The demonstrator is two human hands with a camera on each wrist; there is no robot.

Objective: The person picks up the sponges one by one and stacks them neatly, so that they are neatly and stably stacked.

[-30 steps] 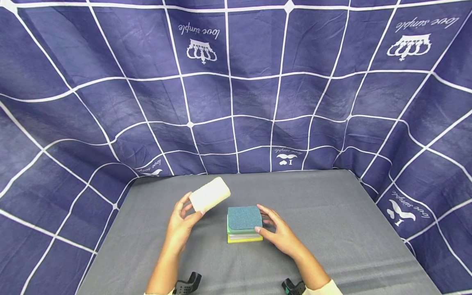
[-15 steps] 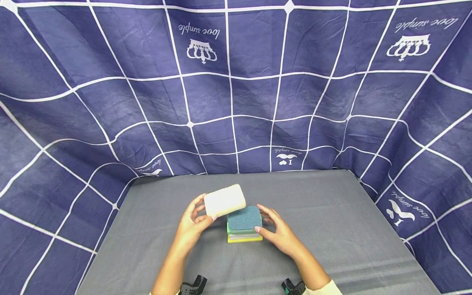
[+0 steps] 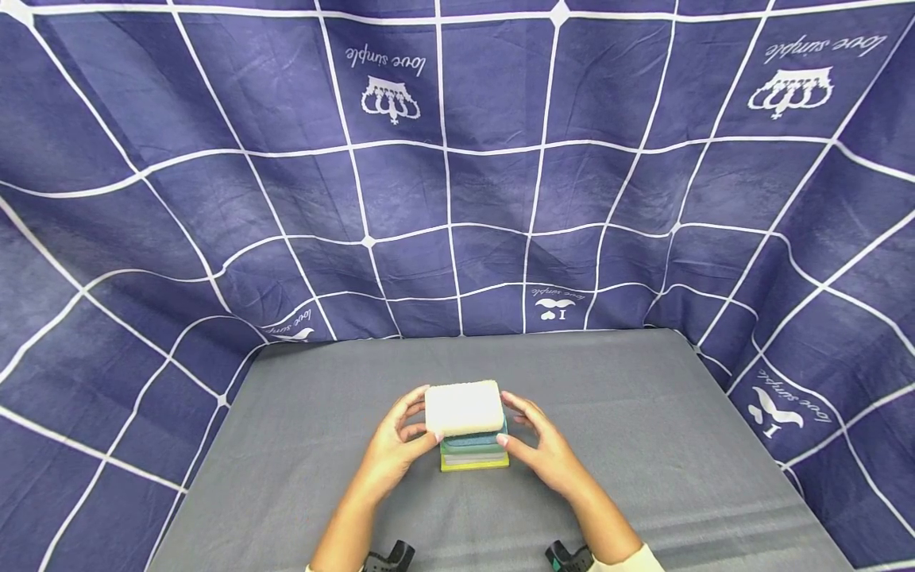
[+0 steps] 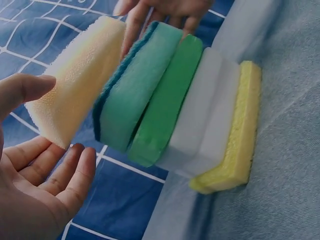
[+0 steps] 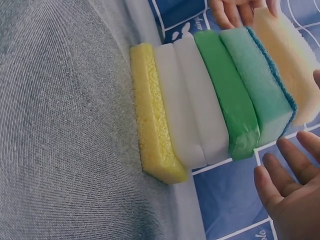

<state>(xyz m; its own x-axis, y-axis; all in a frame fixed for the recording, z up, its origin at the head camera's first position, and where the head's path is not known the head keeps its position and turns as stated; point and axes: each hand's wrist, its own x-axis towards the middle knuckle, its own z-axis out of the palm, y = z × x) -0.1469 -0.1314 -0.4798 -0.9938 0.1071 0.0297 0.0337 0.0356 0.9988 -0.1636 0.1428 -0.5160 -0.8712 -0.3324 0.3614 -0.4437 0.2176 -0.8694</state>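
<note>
My left hand (image 3: 389,451) pinches a cream sponge (image 3: 465,407) between thumb and fingers, just over the top of a stack. In the left wrist view a gap shows between it and the teal sponge (image 4: 140,90) with a dark blue scouring side. Beneath that lie a flat green block (image 4: 169,107), two white foam-like blocks (image 4: 202,112) and, lowest, a yellow sponge (image 4: 237,127). To the right of the stack, my right hand (image 3: 546,457) has its fingers spread; the right wrist view shows them apart from the blocks.
The stack stands on a grey cloth-covered table (image 3: 608,397). A blue curtain (image 3: 493,183) with white grid lines hangs behind and at both sides. Black devices are strapped at both wrists.
My left hand has carried the cream sponge rightward and levelled it, from left of the stack to over its top. The right hand and the stack stay put.
</note>
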